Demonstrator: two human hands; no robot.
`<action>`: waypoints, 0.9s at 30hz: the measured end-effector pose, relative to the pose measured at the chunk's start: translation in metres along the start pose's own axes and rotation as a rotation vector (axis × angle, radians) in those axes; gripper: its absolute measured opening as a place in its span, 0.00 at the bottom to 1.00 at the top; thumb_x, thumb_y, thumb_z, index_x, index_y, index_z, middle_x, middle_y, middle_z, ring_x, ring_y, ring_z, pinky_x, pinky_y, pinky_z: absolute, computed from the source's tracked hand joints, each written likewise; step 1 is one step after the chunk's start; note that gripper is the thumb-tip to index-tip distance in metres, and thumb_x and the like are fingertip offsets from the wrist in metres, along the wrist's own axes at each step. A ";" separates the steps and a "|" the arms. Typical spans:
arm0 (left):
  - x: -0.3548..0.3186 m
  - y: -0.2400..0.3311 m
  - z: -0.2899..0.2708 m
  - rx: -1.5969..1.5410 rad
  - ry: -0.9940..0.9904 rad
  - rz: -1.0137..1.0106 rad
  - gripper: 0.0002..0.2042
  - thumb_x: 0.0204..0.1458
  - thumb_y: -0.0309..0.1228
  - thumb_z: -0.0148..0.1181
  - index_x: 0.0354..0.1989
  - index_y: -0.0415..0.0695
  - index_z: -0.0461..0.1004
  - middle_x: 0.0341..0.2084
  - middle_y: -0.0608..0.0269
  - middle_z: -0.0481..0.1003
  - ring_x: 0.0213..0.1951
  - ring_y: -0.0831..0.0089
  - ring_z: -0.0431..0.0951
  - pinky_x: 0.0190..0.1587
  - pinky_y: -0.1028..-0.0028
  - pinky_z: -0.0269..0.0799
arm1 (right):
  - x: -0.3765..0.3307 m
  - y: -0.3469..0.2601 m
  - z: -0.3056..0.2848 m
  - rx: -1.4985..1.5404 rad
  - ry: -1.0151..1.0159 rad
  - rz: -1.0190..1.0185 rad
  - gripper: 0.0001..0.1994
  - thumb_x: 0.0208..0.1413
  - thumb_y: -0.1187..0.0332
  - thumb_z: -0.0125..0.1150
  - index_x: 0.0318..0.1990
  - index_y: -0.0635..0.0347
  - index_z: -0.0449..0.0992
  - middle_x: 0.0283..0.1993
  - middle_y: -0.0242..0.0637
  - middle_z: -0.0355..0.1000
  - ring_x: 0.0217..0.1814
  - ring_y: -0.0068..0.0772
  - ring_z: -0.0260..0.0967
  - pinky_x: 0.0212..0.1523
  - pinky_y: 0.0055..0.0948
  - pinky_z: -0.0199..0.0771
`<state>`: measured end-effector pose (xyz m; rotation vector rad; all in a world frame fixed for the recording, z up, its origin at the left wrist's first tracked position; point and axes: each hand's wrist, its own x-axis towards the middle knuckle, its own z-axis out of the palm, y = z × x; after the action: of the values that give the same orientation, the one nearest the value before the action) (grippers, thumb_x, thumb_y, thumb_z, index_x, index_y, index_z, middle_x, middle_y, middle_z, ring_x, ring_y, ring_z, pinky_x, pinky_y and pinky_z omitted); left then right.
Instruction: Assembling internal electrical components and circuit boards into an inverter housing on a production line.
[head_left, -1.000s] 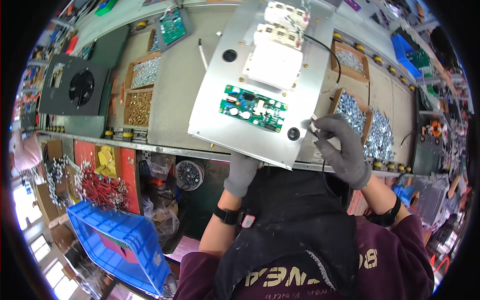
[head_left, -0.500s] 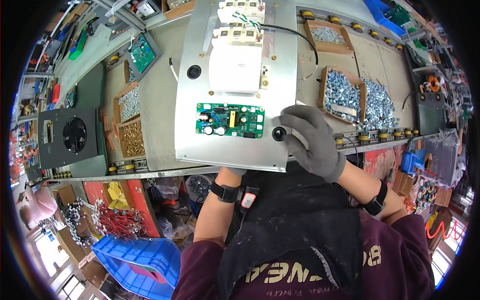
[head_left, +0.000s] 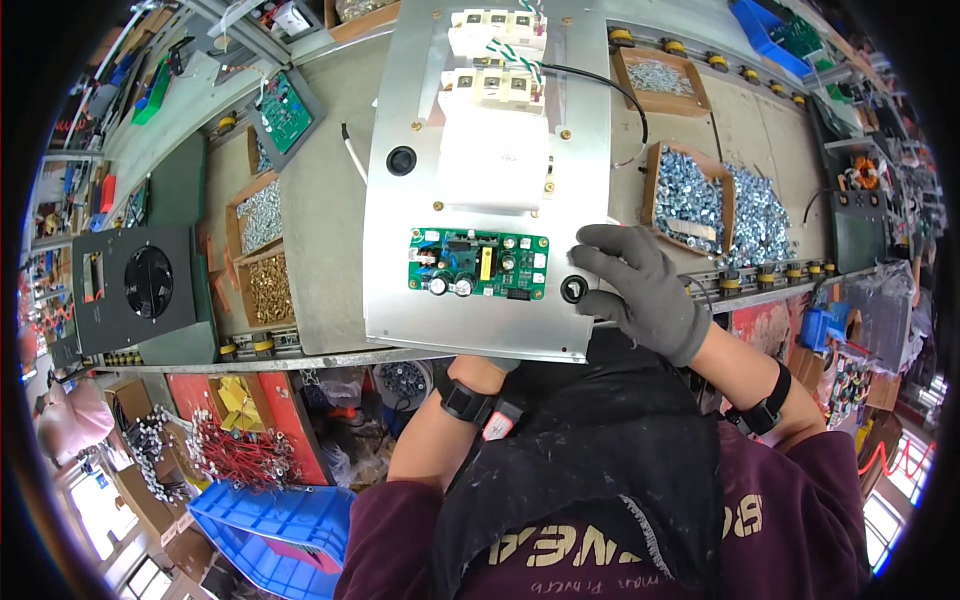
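A bare metal plate (head_left: 400,290) lies on the bench in front of me, overhanging the near edge. It carries a green circuit board (head_left: 478,264), a white cover (head_left: 492,165) and white modules (head_left: 495,90) with a black cable. My right hand (head_left: 640,285), in a grey glove, grips the plate's near right corner beside a black grommet (head_left: 572,290). My left hand (head_left: 497,366) reaches under the plate's near edge. Only its wrist and black band show, so its fingers are hidden.
Cardboard boxes of silver screws (head_left: 688,195) and a loose heap (head_left: 760,215) lie right of the plate. Boxes of silver (head_left: 262,215) and brass parts (head_left: 268,288) and a black fan unit (head_left: 140,285) stand left. A blue crate (head_left: 270,530) sits below the bench.
The plate has turned from tilted to square with me and come nearer. My right hand went from its right side onto the near right corner. My left hand slipped under the edge.
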<state>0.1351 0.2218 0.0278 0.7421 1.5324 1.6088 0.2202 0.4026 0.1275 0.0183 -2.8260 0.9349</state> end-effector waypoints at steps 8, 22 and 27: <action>-0.007 0.008 -0.002 0.037 0.029 0.108 0.26 0.60 0.39 0.43 0.64 0.45 0.49 0.61 0.58 0.56 0.61 0.64 0.58 0.62 0.63 0.55 | 0.001 -0.001 -0.002 -0.131 -0.092 -0.005 0.25 0.40 0.63 0.67 0.49 0.55 0.69 0.52 0.38 0.64 0.53 0.46 0.63 0.47 0.38 0.70; -0.003 -0.001 -0.002 -0.790 0.087 0.019 0.25 0.62 0.42 0.35 0.64 0.44 0.49 0.60 0.55 0.58 0.58 0.63 0.62 0.57 0.62 0.64 | -0.008 0.006 0.002 -0.061 -0.104 -0.088 0.27 0.41 0.63 0.66 0.51 0.58 0.68 0.53 0.39 0.64 0.49 0.41 0.66 0.46 0.35 0.70; -0.003 -0.028 0.008 -1.018 0.242 -0.117 0.20 0.61 0.38 0.39 0.59 0.45 0.58 0.54 0.59 0.64 0.53 0.67 0.67 0.54 0.66 0.65 | 0.005 0.003 -0.012 -0.213 -0.136 -0.179 0.19 0.43 0.62 0.64 0.45 0.55 0.73 0.43 0.35 0.68 0.45 0.40 0.67 0.43 0.36 0.67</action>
<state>0.1472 0.2225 0.0011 -0.1080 0.6813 2.1121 0.2167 0.4120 0.1363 0.3143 -2.9708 0.6142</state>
